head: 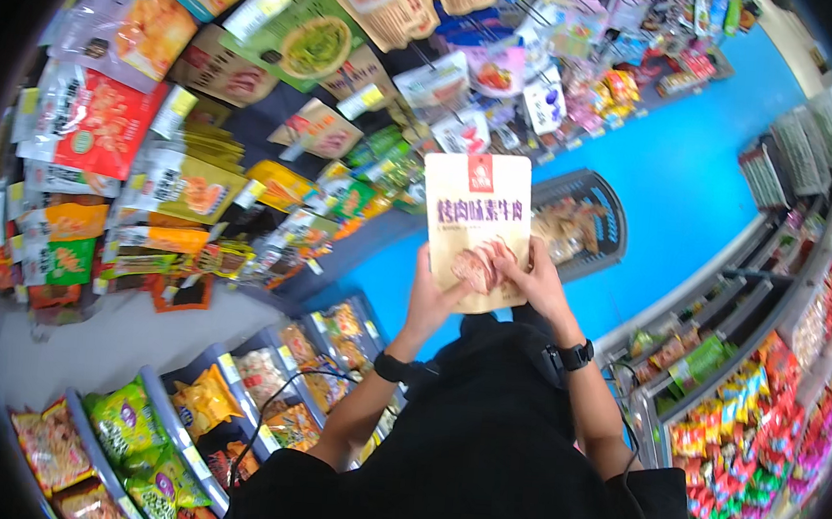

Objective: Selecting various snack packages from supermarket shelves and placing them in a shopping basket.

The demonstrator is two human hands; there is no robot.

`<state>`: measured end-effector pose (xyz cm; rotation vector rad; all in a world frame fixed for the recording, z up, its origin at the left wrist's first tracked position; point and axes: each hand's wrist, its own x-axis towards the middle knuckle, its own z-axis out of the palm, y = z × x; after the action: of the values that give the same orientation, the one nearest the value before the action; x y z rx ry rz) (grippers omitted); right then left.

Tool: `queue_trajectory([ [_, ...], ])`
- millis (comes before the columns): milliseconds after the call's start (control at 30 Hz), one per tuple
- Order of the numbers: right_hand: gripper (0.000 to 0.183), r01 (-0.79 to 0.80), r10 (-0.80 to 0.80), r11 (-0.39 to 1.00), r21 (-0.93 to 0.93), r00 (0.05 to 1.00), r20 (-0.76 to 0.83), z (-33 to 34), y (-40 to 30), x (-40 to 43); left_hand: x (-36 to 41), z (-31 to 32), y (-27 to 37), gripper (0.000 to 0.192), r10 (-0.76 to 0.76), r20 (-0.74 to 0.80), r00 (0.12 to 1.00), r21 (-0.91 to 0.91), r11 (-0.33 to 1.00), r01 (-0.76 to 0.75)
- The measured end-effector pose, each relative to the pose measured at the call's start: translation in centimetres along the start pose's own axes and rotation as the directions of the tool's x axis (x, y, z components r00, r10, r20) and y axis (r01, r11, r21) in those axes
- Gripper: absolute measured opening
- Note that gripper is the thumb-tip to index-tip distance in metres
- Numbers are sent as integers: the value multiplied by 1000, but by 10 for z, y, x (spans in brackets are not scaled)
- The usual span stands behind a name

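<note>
A beige snack pouch (478,217) with a red tag and a picture of sliced meat is held upright in front of me, its printed face toward the camera. My left hand (437,293) grips its lower left edge, the thumb lying on the front. On the lower right edge is my right hand (539,281), its thumb also pressed on the front. Past the pouch, partly covered by it, a dark plastic basket (612,222) with several packages inside stands on the blue floor.
Hanging snack pouches (304,45) line the display rack at the left and top. Bins of bagged snacks (126,420) stand at the lower left. A curved shelf (745,311) with small wrapped packets (739,398) runs along the right, beside the blue floor (690,163).
</note>
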<state>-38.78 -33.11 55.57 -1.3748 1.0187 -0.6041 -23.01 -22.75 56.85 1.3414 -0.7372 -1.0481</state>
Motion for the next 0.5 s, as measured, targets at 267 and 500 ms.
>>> queue_trajectory([
  [267, 33, -512, 267, 629, 585, 849, 456, -28, 16, 66, 37, 0, 34, 52, -242, 65, 968, 4, 970, 243],
  [500, 31, -450, 257, 830, 331, 834, 489, -23, 10, 103, 75, -23, 9, 32, -427, 36, 904, -339, 845, 413],
])
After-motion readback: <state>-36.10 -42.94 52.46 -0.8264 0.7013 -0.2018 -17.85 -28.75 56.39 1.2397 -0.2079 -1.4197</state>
